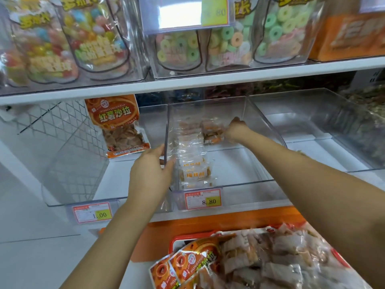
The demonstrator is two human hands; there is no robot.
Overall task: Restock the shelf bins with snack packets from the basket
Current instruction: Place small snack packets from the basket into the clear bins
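A clear middle shelf bin (245, 167) holds a row of small orange-and-white snack packets (193, 170) along its left side. My left hand (151, 172) rests on the bin's left wall, fingers over its edge. Deep in the bin, my right hand (234, 130) grips a small packet (212, 133) at the back of the row. Below, a red basket (177, 239) is heaped with clear and orange snack packets (260, 259).
The clear left bin (83, 163) holds one upright orange packet (118, 126). An empty clear bin (312, 130) stands at the right. Price tags (203, 199) hang on the bin fronts. The upper shelf (187, 84) carries bags of coloured candy.
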